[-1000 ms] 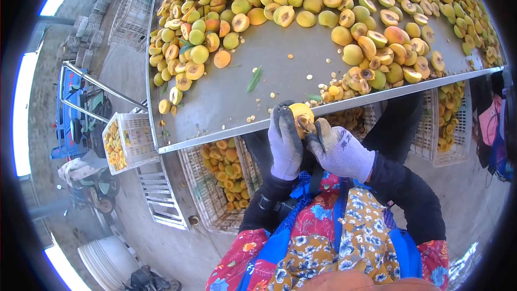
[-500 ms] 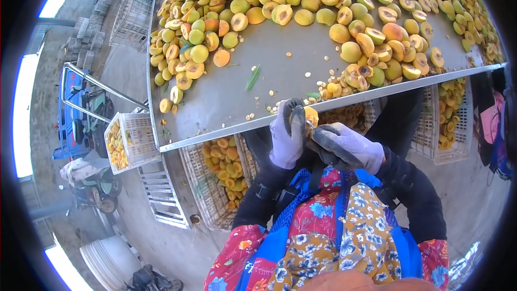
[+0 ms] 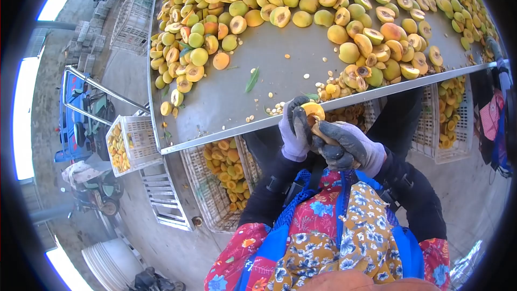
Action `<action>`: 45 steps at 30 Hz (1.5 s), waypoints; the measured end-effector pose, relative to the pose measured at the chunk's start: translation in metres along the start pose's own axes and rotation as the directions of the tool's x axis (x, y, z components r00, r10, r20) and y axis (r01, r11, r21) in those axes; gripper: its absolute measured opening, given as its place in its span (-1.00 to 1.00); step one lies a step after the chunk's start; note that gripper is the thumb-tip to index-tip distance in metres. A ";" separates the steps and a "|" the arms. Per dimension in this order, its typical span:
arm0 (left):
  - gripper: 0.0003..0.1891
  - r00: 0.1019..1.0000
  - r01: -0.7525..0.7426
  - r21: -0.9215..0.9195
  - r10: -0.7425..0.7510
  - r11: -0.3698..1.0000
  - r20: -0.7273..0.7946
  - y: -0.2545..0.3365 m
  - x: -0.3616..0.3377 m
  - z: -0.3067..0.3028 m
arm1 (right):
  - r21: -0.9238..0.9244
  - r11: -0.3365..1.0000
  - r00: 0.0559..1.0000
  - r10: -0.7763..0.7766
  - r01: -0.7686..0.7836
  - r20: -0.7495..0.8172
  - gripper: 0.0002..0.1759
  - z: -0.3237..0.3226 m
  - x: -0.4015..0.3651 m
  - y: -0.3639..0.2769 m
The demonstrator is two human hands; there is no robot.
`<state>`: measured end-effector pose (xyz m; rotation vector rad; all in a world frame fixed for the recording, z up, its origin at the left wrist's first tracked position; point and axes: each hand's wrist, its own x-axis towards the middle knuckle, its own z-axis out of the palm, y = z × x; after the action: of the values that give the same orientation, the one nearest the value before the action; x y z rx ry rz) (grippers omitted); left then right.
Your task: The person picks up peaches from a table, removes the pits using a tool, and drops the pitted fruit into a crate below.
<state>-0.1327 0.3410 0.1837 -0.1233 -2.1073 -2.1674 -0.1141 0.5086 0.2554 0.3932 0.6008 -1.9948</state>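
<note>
My left hand (image 3: 295, 129), in a lilac glove with dark grey palm and fingers, grips a yellow peach half (image 3: 313, 110) just off the table's front edge. The half's cut, hollowed side shows. Against it, my right hand (image 3: 347, 144), gloved alike, is wrapped round a tan, wooden-looking handle (image 3: 325, 133) of a small pitting tool; the tool's working end is hidden at the fruit. Beyond my hands lies a pile of halved and whole peaches (image 3: 371, 48) on the metal table (image 3: 269, 64), with loose stones and kernels near the edge.
Below the table stand plastic crates (image 3: 202, 183) of peach halves, with another crate (image 3: 444, 145) at right. A white basket (image 3: 141, 140) of halves sits beside the table's left end. At the far right, another person's gloved hand (image 3: 494, 47) reaches toward the table.
Both hands have shifted slightly; the peach half is turned so its hollow shows more. My right fingers have rolled round the tool's handle. Another person's hand has appeared at the far right.
</note>
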 end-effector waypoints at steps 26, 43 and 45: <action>-0.54 0.894 0.439 -0.278 -0.386 0.854 0.226 0.045 -0.023 -0.028 | -0.941 0.039 0.524 -0.838 0.335 0.152 -0.53 -0.005 0.042 0.017; -0.38 0.966 0.230 0.946 -0.168 0.227 -0.194 -0.043 0.222 -0.160 | -0.984 -0.179 0.700 -0.701 0.013 0.137 -0.64 -0.019 0.011 0.000; -0.42 0.996 0.080 0.853 -0.017 0.516 -0.084 -0.056 0.214 -0.156 | -0.978 -0.207 0.663 -0.732 0.004 0.157 -0.61 -0.020 0.009 -0.003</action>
<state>-0.3485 0.1814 0.1534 0.1070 -2.8699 -0.8525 -0.1208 0.5142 0.2350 -0.3645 2.7103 -1.2395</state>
